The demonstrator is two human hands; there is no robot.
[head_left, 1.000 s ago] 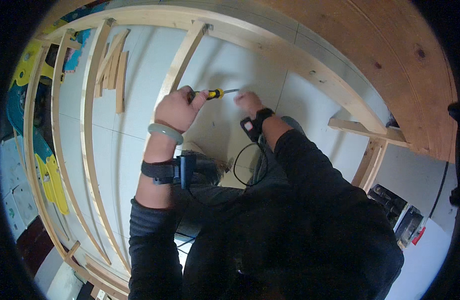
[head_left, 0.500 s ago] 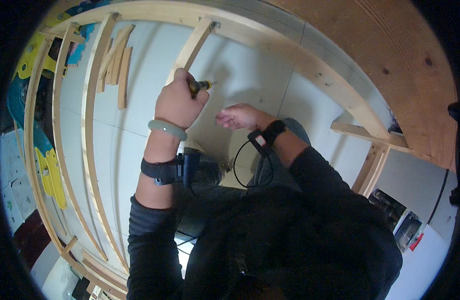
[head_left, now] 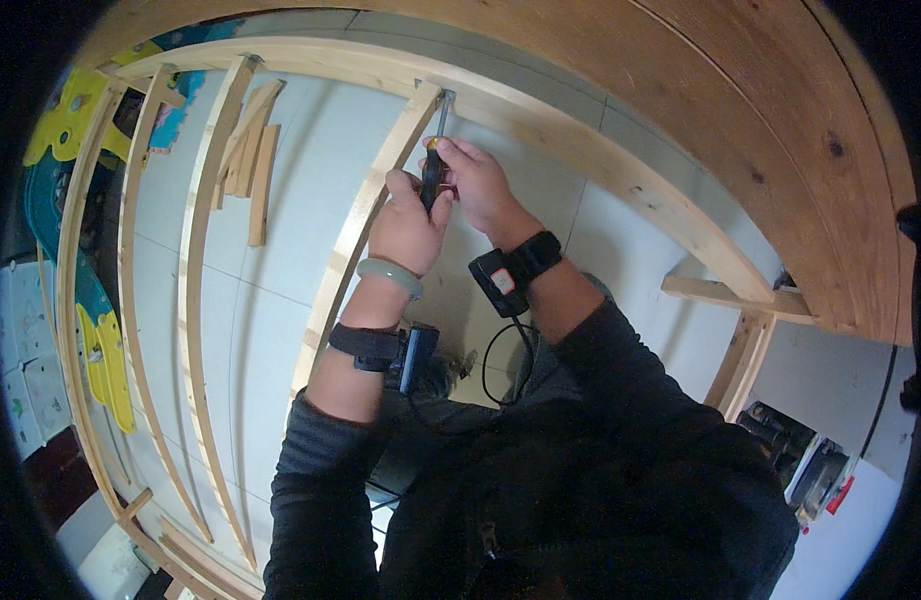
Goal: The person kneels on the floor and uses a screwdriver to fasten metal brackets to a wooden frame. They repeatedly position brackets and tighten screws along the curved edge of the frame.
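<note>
The screwdriver [head_left: 432,178] has swung up to the small bracket [head_left: 448,96] where slat [head_left: 365,222] meets rail [head_left: 525,112]. The left hand [head_left: 408,234] grips its handle; the right hand [head_left: 482,190] has joined, fingers pinched near the collar. The tool now seems steadied at the joint.

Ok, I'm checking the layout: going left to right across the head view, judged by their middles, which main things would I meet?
Lower yellow piece, loose strips, left hand, screwdriver, right hand, short crossbar, red piece.
</note>
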